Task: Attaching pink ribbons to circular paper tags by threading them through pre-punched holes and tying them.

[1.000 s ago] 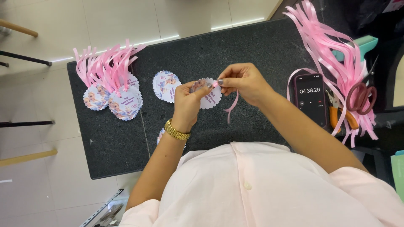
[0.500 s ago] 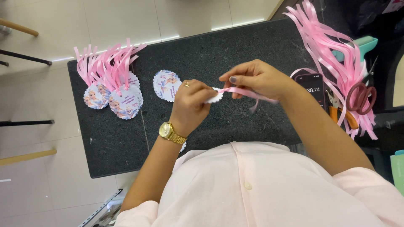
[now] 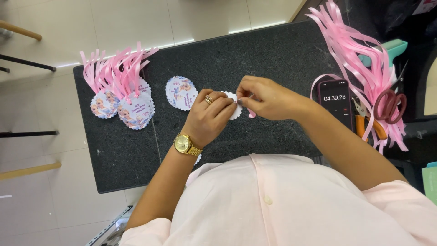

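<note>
Looking down from the head camera, the pale pink shirt filled the near edge, and just beyond it both forearms reached out over the dark speckled stone table. On the left wrist sat a gold watch, and the left hand, a ring on one finger, was curled with its fingertips pinching the near edge of a white scalloped round tag. That tag sat right between the two hands, mostly covered by them, only a sliver of its frilled rim showing. The right hand met it from the other side, thumb and forefinger closed on the tag's edge together with a short pink ribbon piece that poked out below the fingers. Just left of the left hand, flat on the stone and apart from it, lay a single printed scalloped tag. Farther left sat a pile of finished tags with pink ribbons fanning upward. Off to the right, well clear of the right hand, a phone lay with its screen lit, then orange-handled pliers, reddish scissors, and a big spray of loose pink ribbons trailing toward the far corner.
</note>
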